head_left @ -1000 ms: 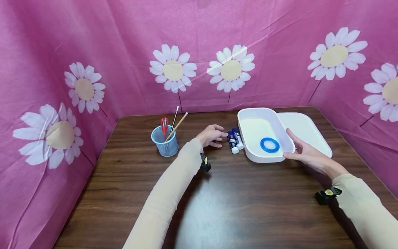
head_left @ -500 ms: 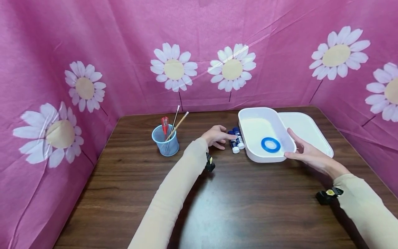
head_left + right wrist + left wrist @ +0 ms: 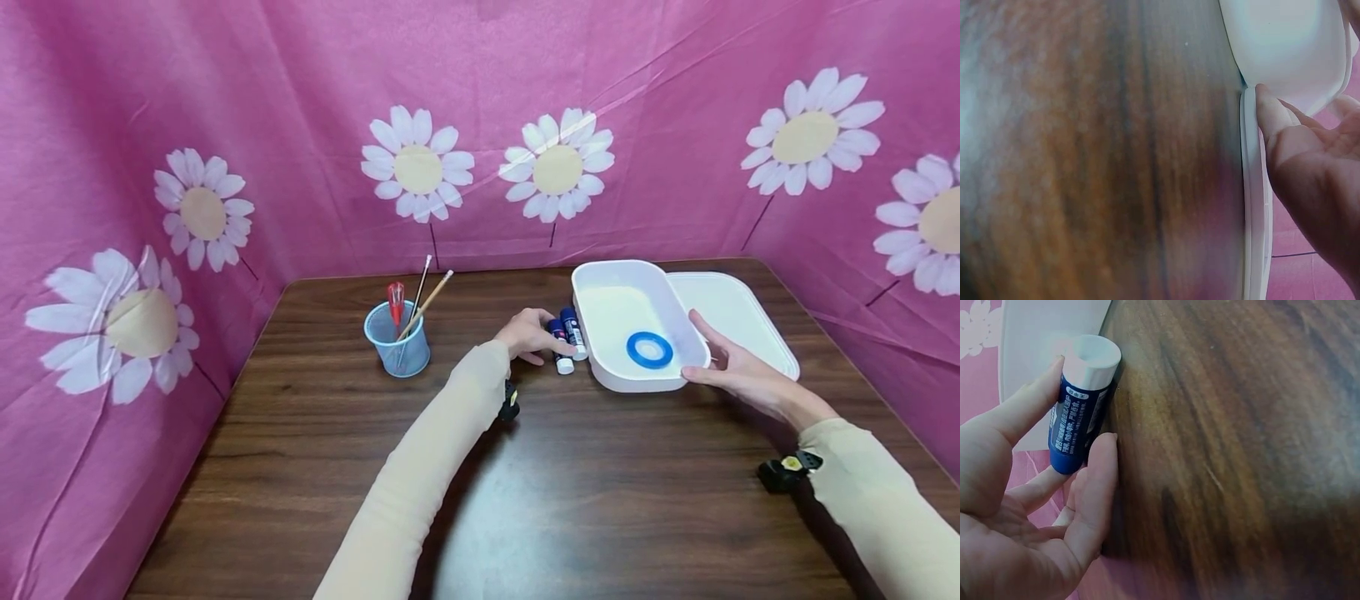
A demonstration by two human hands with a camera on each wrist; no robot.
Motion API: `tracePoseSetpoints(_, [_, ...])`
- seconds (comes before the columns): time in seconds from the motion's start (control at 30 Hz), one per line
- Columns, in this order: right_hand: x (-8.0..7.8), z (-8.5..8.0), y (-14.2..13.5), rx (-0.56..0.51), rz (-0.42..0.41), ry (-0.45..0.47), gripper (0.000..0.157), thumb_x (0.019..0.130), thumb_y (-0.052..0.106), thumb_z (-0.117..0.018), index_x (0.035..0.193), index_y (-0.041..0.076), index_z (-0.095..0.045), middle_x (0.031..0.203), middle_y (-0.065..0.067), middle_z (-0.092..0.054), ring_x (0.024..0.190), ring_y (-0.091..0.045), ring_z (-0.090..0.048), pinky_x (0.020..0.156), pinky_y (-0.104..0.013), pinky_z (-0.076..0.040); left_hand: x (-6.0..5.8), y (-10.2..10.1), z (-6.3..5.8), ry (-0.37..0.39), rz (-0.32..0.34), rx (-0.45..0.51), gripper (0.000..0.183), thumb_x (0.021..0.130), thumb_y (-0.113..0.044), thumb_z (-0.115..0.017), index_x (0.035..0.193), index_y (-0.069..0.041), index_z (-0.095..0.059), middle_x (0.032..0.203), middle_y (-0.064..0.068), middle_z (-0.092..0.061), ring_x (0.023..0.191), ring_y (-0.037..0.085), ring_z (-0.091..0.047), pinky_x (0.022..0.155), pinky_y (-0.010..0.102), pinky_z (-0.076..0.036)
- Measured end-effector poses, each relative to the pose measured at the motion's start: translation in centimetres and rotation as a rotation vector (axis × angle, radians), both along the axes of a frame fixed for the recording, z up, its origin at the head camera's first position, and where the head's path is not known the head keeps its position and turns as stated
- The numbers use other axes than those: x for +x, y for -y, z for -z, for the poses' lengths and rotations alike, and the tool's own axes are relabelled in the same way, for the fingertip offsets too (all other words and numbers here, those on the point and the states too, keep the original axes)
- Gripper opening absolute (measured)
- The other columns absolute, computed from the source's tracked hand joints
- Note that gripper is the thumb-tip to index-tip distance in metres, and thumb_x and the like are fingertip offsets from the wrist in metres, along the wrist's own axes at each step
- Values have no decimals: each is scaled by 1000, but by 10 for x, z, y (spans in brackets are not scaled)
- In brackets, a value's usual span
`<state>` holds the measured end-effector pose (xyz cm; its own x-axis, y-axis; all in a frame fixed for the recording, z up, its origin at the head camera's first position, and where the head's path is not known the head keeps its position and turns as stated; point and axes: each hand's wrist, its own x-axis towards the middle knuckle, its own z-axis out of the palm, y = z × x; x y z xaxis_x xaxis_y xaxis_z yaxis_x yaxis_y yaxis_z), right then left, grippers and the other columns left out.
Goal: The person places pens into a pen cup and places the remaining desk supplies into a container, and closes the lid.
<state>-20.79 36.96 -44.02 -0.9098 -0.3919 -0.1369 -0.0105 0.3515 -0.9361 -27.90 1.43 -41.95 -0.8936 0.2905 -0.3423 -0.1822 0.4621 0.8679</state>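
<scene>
Two glue sticks with dark blue bodies and white ends lie side by side left of a white plastic box. My left hand is at the nearer glue stick, thumb against its white end and a finger behind its blue end. The other glue stick lies between it and the box. The box stands without its lid, holding a blue roll of tape. My right hand holds the box's near right corner between thumb and fingers; some of these fingers are hidden behind the box wall.
The white lid lies flat right of the box, partly behind it. On the left stands a light blue mesh cup with a red-handled tool, a brush and a pencil. A pink flowered curtain hangs along the wooden table's back.
My left hand has moved right and slightly toward me onto the nearer glue stick, which has shifted a little away from the other. The right hand keeps its place on the box.
</scene>
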Motion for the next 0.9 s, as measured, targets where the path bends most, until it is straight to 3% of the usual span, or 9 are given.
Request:
tracePoseSetpoints(0.13, [0,-2,0,5,7,6,95,101,12,-64,162,34,6,168,8,17,150,-29,14,105,-2,-18,-5,-1,4,-1,-12,-7,70,74,-20,-93,133,-5,-59,105,6,-65,87,20,-64,66,35,-63])
tracePoseSetpoints(0.33, [-1,-2,0,17,2,5,94,101,13,-63,161,36,6,167,9,17,150,-31,14,103,-1,-20,-2,2,4,0,-38,32,70,74,-17,-93,131,-3,-57,105,9,-64,91,21,-65,69,35,-64])
tracePoseSetpoints(0.6, [0,-1,0,36,-8,-5,94,101,15,-63,161,36,6,168,8,17,150,-33,15,105,-2,-19,-3,11,3,38,-2,103,71,75,-8,-91,135,0,-53,108,12,-60,99,23,-63,77,37,-64])
tracePoseSetpoints(0.7, [0,-1,0,38,-5,-2,94,102,15,-63,161,37,6,168,8,17,150,-32,14,121,-22,-12,-4,13,4,42,5,113,72,75,-8,-91,135,0,-53,109,12,-60,99,23,-63,76,36,-64])
tracePoseSetpoints(0.8, [0,-2,0,30,-1,2,94,101,15,-63,161,37,6,168,8,17,150,-31,16,123,-47,-1,-5,14,3,40,12,123,71,76,-8,-91,135,-1,-53,109,13,-60,99,23,-64,77,36,-63])
tracePoseSetpoints(0.83, [0,-2,0,29,-1,1,94,101,15,-63,161,36,6,168,8,17,150,-30,16,123,-47,-1,-5,14,3,42,15,130,71,76,-7,-90,135,0,-53,109,13,-61,99,23,-64,77,36,-63])
tracePoseSetpoints(0.9, [0,-2,0,31,0,-2,94,101,15,-63,161,36,6,167,8,17,150,-30,16,123,-30,-7,-5,15,3,54,19,148,71,76,-6,-90,136,0,-52,108,12,-62,97,22,-65,77,37,-63])
